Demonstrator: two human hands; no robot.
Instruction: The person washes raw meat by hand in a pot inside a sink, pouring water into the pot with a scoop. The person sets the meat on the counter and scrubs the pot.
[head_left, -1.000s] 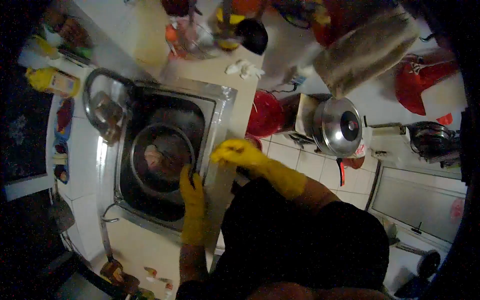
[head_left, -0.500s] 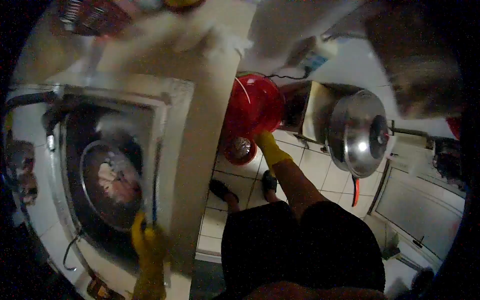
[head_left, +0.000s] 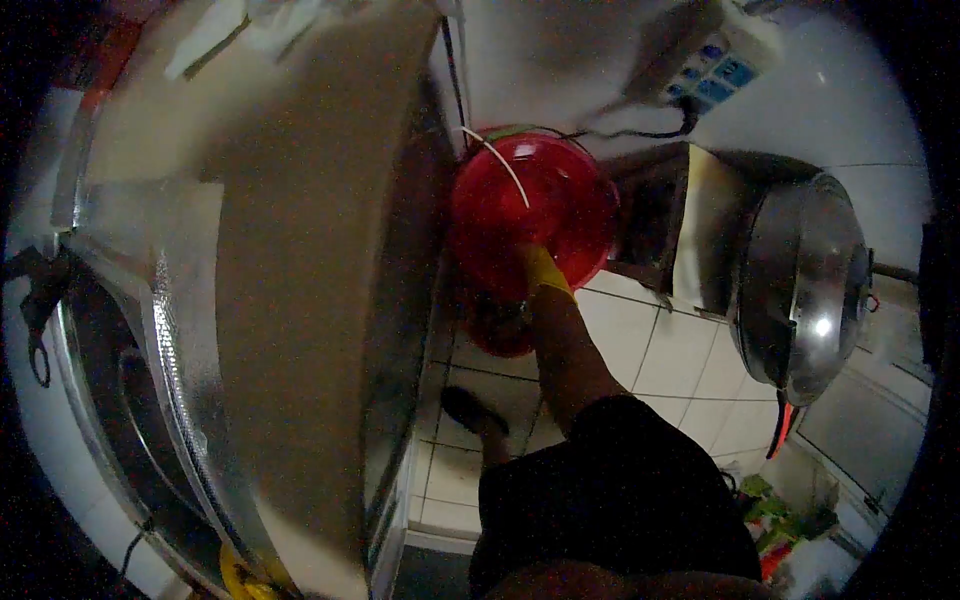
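My right hand (head_left: pixel 543 268), in a yellow rubber glove, reaches down into a red bucket (head_left: pixel 590 215) on the floor beside the counter. Its fingers blur into the red inside, so their pose is hidden. A white handle arcs across the bucket. My left hand (head_left: pixel 247 577), also gloved in yellow, is at the bottom left by the sink's edge, mostly cut off, with its fingers unclear. The metal sink (head_left: pixel 170 350) shows at the left, with the rim of a round pan (head_left: pixel 150 430) inside it.
A beige countertop (head_left: pixel 290 300) runs between sink and bucket. A smaller red container (head_left: pixel 505 340) sits below the bucket. A large lidded pan (head_left: pixel 800 285) is at the right, near a power strip (head_left: pixel 712 80). Green and red items (head_left: pixel 770 520) lie at the lower right.
My right hand has gone from beside the sink down into the red bucket. The view has swung right, so the sink and my left hand now sit at the left edge, and the pan's contents have left view.
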